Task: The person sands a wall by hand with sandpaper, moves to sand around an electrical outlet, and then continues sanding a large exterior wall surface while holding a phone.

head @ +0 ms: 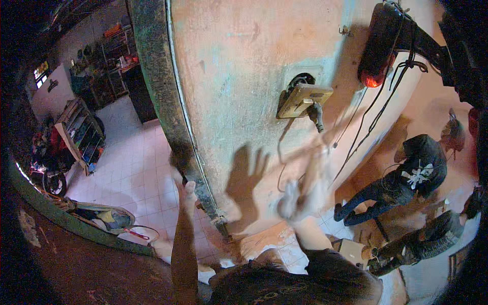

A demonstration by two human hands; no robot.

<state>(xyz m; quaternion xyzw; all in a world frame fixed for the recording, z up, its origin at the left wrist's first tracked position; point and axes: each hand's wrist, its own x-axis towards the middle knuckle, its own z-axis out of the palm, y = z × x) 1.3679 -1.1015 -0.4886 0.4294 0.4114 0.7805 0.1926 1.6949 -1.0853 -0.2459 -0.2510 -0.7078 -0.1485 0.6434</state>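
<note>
My left hand [187,191] is raised beside the dark door frame [178,91], its thumb lit. A dark patch above the thumb hides its fingers, so what it holds, if anything, cannot be told. My right hand [299,202] is in front of the wall, heavily blurred. Whitish streaks run up from it, and whether it grips something is unclear. Above it, a socket plate [305,100] hangs tilted out of its hole in the peeling wall [236,76]. A dark plug [315,116] sits in the plate. A hand-shaped shadow with spread fingers falls between my hands.
On the right hangs a dark casing with a red end [373,79], with black cords [371,126] trailing down. Beyond it is a person in a dark top [423,171], and another person [431,238] lower down. Through the doorway stand a wooden rack [78,133] and a motorcycle wheel [54,183].
</note>
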